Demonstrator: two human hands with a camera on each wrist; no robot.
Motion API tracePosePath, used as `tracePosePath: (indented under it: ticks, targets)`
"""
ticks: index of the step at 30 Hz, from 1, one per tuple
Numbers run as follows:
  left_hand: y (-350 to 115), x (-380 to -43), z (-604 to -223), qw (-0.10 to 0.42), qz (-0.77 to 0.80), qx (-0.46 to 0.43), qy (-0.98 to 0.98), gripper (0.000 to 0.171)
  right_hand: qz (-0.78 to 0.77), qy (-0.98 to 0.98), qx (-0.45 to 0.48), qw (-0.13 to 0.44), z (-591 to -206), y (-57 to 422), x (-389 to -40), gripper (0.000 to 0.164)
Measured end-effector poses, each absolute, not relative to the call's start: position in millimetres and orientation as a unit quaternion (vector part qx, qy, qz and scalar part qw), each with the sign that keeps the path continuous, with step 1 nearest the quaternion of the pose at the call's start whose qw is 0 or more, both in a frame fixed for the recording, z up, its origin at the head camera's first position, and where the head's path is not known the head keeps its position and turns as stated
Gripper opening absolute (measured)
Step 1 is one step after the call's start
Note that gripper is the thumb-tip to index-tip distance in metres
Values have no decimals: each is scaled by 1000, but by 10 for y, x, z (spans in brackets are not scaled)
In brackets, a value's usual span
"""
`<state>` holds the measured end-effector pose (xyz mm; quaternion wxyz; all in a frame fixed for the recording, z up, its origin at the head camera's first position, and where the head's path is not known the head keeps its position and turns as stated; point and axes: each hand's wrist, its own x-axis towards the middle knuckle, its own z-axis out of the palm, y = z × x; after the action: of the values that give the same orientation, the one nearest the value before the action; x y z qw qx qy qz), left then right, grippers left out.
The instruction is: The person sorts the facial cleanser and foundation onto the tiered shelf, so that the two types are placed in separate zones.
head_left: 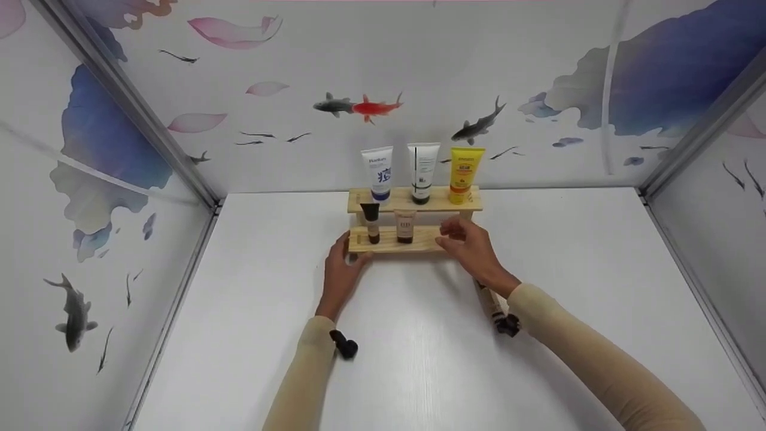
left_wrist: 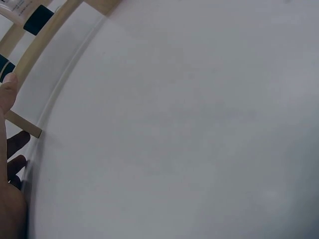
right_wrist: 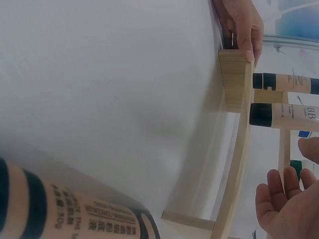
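A two-tier wooden rack (head_left: pixel 389 247) stands at the back of the white table. My left hand (head_left: pixel 342 276) grips the left end of its lower shelf, thumb in front and fingers behind. On that shelf stand a slim black-topped tube (head_left: pixel 373 230) and a beige BB cream tube (head_left: pixel 405 226). My right hand (head_left: pixel 476 251) hovers by the shelf's right end, its loosely bent fingers (right_wrist: pixel 279 191) holding nothing visible. Beneath the right wrist lies another beige tube with dark ends (right_wrist: pixel 94 214), partly hidden in the head view by the forearm.
The upper shelf bears a white-and-blue tube (head_left: pixel 378 173), a white tube with a black cap (head_left: pixel 423 172) and a yellow tube (head_left: pixel 464 175). Printed panels (head_left: pixel 269 161) with metal-edged corners enclose the table (head_left: pixel 395 359) at the back and sides.
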<state>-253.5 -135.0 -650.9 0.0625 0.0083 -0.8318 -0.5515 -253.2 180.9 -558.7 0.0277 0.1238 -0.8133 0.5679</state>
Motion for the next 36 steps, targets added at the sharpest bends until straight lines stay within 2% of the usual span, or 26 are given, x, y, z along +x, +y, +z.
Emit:
tracePosePath:
  ticks: [23, 36]
  targets:
    - [-1352, -2541, -6517, 54, -540, 18, -840, 88, 555, -823, 110, 39, -5677, 2285, -2295, 28]
    - [-1357, -2528, -6507, 62, -538, 11, -840, 87, 534, -841, 87, 16, -5705, 2519, -2140, 30]
